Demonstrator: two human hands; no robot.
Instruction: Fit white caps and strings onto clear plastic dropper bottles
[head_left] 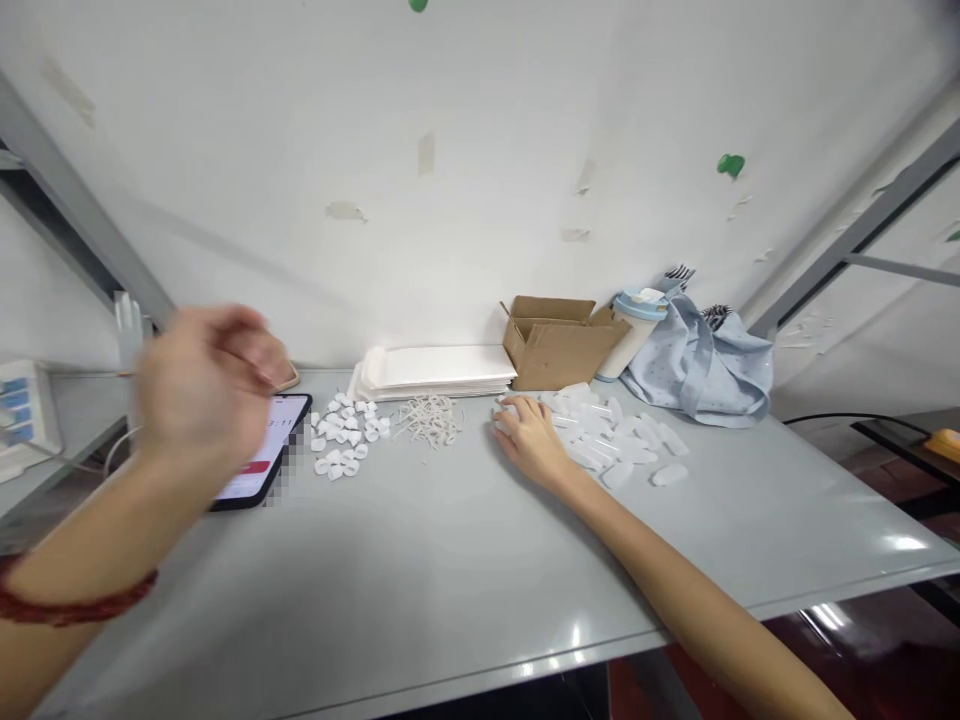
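Note:
My left hand (210,385) is raised over the phone (279,450) at the left. Motion blurs it; the fingers look curled, but what they hold, if anything, does not show. My right hand (532,440) rests palm down on the table at the left edge of a pile of clear, frosted plastic tube-like pieces (600,435). Its fingers are spread and slightly bent, and any piece beneath them is hidden. Between the hands lie a heap of small white caps (345,430) and a heap of thin off-white strips (431,420).
A stack of white padded envelopes (439,368) lies against the wall beside an open cardboard box (562,350). Behind the plastic pieces stand a blue-lidded cup (634,325) and a light blue cloth bag (701,365). The grey table (450,590) ends at a front edge.

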